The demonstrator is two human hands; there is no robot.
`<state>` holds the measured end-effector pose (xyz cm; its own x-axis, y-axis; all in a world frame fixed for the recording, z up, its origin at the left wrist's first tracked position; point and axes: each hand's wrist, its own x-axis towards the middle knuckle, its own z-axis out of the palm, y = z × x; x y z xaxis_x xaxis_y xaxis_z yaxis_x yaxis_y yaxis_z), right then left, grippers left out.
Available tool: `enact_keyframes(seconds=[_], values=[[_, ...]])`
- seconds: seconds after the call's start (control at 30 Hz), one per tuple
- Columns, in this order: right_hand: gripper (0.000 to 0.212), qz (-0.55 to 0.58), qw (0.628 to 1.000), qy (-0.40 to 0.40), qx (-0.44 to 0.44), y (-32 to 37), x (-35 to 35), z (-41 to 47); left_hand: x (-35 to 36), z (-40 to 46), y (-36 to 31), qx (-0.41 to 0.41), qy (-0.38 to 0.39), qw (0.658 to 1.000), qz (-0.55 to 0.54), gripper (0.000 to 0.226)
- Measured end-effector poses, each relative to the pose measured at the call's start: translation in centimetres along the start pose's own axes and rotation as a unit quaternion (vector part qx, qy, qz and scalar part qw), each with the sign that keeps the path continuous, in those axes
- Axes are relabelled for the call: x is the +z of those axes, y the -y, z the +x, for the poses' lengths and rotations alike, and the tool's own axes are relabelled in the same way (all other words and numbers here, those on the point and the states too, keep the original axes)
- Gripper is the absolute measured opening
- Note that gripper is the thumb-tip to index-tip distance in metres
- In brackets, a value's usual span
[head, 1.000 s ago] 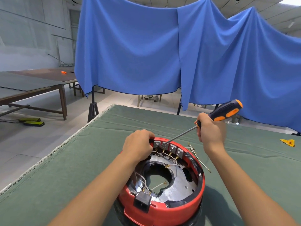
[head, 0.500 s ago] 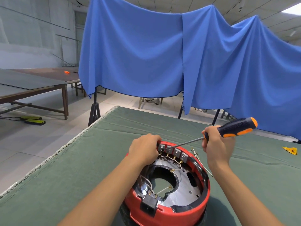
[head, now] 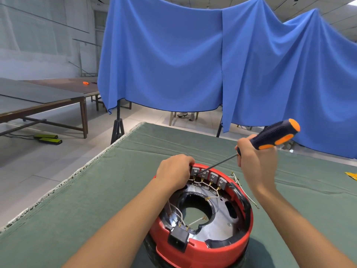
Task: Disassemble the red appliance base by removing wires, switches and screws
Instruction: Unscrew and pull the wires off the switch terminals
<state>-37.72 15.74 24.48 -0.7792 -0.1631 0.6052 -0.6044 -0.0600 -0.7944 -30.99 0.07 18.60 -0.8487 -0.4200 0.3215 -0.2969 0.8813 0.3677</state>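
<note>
The red appliance base (head: 228,252) lies open side up on the green table cloth (head: 77,209). Inside are a metal plate, white wires (head: 212,194) and a row of grey switches (head: 212,176) along the far rim. My left hand (head: 173,171) grips the far left rim of the base beside the switches. My right hand (head: 255,161) holds a screwdriver (head: 274,137) with a black and orange handle. Its shaft slants down to the left, and the tip sits at the leftmost switches. A black socket (head: 178,238) sits on the near rim.
Loose wires (head: 237,179) lie on the cloth just right of the base. A yellow object (head: 350,175) lies at the table's right edge. A blue cloth (head: 193,60) hangs behind the table. Wooden tables (head: 48,101) stand on the left across the floor.
The screwdriver handle has dropped to a flatter angle and its tip has slid left along the switch row. My left hand has stayed on the rim. The camera has shifted slightly.
</note>
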Motion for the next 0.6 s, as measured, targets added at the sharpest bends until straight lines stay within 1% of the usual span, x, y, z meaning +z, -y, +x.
enact_keyframes(seconds=[0.17, 0.27, 0.33, 0.47, 0.6], values=[[0.032, -0.037, 0.999, 0.024, 0.023, 0.3, 1.5, 2.5, 0.1, 0.1, 0.1, -0.002, -0.001, 1.000, 0.001, 0.032], [0.018, -0.069, 0.996, 0.019, 0.055, -0.1, 2.2, 4.2, 0.1, 0.0, 0.0, 0.001, -0.003, 1.000, 0.003, 0.032], [0.013, -0.077, 0.994, 0.009, 0.078, -0.6, 2.4, 5.2, 0.0, -0.1, 0.0, 0.003, -0.003, 1.000, 0.001, 0.031], [0.007, -0.045, 0.987, -0.016, 0.151, -1.6, 2.5, 6.6, -0.2, -0.2, -0.1, 0.003, -0.001, 1.000, 0.000, 0.028], [0.013, -0.016, 0.978, -0.044, 0.203, -2.2, 1.8, 6.4, -0.2, -0.4, -0.1, 0.002, 0.002, 1.000, -0.005, 0.029]])
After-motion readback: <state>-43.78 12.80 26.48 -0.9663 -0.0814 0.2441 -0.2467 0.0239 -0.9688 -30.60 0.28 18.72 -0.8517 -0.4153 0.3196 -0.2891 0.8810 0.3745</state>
